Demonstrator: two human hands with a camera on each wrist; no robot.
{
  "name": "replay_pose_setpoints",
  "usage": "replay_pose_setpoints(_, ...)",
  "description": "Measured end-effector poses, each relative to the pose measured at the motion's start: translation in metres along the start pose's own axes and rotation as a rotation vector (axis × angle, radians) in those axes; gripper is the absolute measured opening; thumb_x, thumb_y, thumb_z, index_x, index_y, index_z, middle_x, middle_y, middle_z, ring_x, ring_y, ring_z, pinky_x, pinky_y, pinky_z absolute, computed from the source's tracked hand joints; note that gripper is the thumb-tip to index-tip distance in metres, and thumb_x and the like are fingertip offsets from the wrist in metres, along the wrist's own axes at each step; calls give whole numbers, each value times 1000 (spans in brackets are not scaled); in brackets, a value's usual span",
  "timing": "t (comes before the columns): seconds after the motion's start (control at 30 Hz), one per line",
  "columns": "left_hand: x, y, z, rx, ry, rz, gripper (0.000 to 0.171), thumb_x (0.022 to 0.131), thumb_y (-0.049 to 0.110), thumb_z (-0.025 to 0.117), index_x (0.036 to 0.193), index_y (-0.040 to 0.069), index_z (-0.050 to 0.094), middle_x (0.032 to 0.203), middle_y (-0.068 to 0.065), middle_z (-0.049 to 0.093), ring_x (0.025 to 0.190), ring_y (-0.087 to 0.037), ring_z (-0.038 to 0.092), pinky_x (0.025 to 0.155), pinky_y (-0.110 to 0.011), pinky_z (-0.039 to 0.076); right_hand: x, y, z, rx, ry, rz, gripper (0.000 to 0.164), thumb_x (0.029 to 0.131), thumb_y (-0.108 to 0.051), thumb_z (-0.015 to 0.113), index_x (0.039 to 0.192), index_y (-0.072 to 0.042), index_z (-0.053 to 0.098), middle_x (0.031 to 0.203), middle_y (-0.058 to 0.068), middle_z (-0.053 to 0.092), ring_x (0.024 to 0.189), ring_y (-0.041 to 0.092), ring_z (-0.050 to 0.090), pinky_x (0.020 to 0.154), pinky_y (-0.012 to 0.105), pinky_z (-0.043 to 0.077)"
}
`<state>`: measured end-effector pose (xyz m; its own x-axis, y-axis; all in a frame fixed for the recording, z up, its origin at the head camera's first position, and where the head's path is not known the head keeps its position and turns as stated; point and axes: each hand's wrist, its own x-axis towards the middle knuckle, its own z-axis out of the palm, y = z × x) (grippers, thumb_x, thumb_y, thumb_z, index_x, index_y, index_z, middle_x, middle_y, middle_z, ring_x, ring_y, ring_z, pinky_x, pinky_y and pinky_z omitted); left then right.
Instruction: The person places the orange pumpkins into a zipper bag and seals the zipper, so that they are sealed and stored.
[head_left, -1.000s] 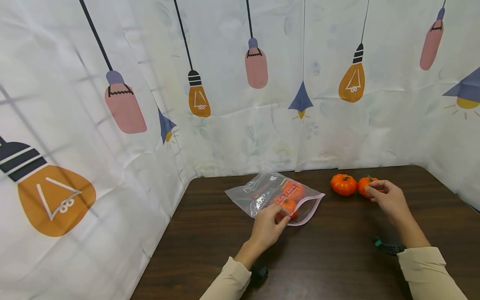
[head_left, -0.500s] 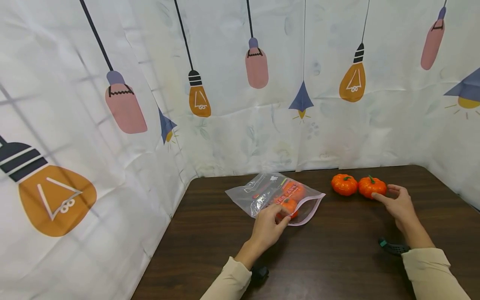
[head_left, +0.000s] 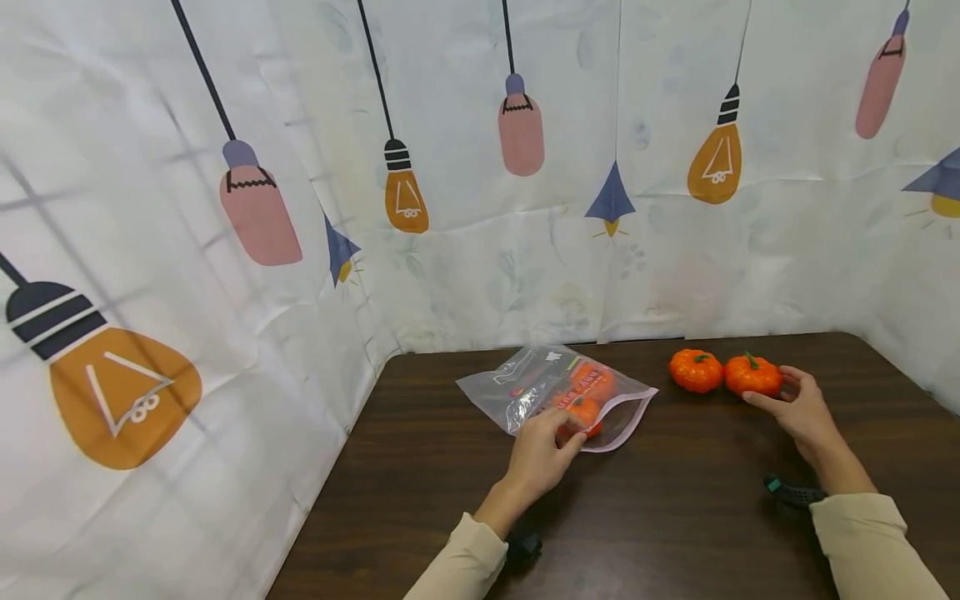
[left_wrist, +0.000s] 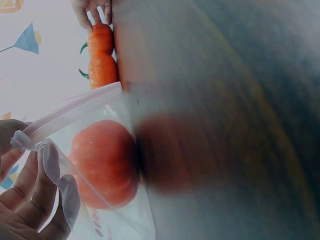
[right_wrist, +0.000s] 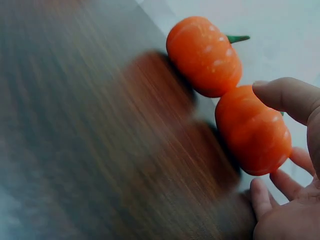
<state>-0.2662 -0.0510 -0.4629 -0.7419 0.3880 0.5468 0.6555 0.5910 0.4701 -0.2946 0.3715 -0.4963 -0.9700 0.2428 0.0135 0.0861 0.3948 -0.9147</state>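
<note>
My left hand (head_left: 540,454) pinches the edge of a clear zip bag (head_left: 517,385) near its opening, fingers bent over the rim in the left wrist view. Inside the bag lie small orange pumpkins; one pumpkin (left_wrist: 105,165) shows close behind the plastic. On the table, two more glossy orange pumpkins with green stems sit side by side, a left pumpkin (head_left: 696,371) and a right pumpkin (head_left: 752,375). At the right pumpkin's outer side is my right hand (head_left: 808,421), thumb and fingers spread about it. Its thumb (right_wrist: 285,97) overlaps that pumpkin in the right wrist view.
The dark wooden table (head_left: 675,517) has rounded far corners. Beyond it hangs a white curtain (head_left: 480,275) printed with lamps and bulbs, which also runs along the left side. Dark straps show at both wrists.
My right hand has drawn back from the front of the right pumpkin, moved rightward and come round to its outer side. The left hand keeps its hold on the bag. The view has shifted slightly.
</note>
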Motion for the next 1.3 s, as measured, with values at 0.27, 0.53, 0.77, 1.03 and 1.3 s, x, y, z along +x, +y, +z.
replay_pose_setpoints(0.27,1,1,2,2,-17,-18,5,91,21,77,93,18,74,87,7,71,67,4,52,63,-9,42,12,5,-8,-16,-18,-15,104,98,-38,67,159,6,-3,164,39,-5,144,61,14,116,70,22)
replay_pose_setpoints(0.53,1,0,3,-2,-21,-26,5,91,21,77,94,18,74,88,7,71,68,4,52,63,-9,43,17,2,-13,-44,-75,-37,106,97,-39,68,160,4,-6,164,39,-6,143,63,12,114,75,18)
replay_pose_setpoints(0.77,1,0,1,8,-18,-20,5,91,22,76,94,18,74,87,7,71,67,3,52,63,-9,42,20,-1,-18,-52,-138,-34,107,96,-39,70,161,0,-5,164,39,-6,145,65,7,113,77,16)
replay_pose_setpoints(1.03,1,1,1,8,1,-2,6,90,21,78,93,17,74,86,6,71,67,2,52,63,-11,42,20,0,-18,-41,-152,-30,104,96,-36,71,161,3,-1,164,39,-3,146,63,6,115,76,14)
replay_pose_setpoints(1.3,0,0,0,-5,-8,-5,5,91,20,77,93,16,74,86,6,72,67,-2,57,63,-10,42,19,4,-17,-30,-148,-34,103,97,-36,70,161,1,-1,165,37,-3,146,61,7,115,74,16)
